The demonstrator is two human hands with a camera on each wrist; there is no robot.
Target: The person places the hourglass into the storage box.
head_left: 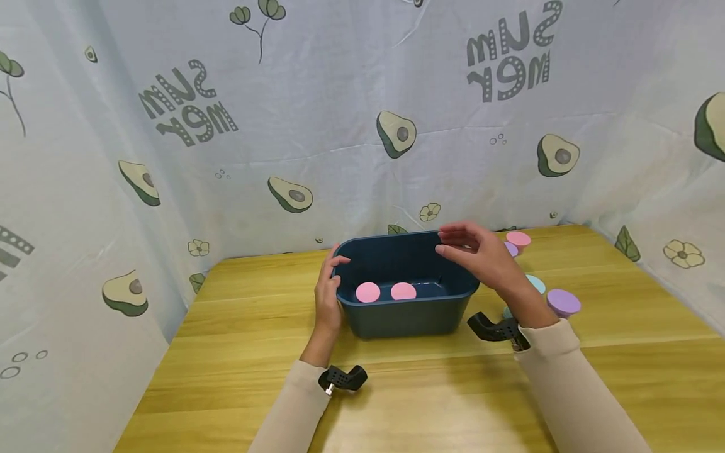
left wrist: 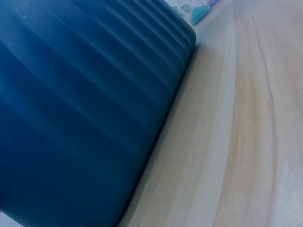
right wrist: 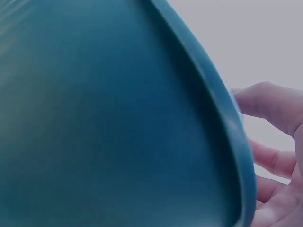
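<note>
A dark blue-green plastic bin stands on the wooden table, open side up. Inside it are two small pieces with round pink tops, a left one and a right one. My left hand grips the bin's left end, with fingers bent over the rim. At the right end, my right hand is raised over the rim, fingers extended and thumb apart, holding nothing. The right wrist view has its fingers beyond the bin's rim. In the left wrist view the ribbed bin wall fills the left side and the hand is hidden.
Right of the bin stand several small flat-topped pieces: a pink one at the back, a purple one nearer, and a light blue one partly behind my right wrist. A printed curtain hangs behind the wooden table.
</note>
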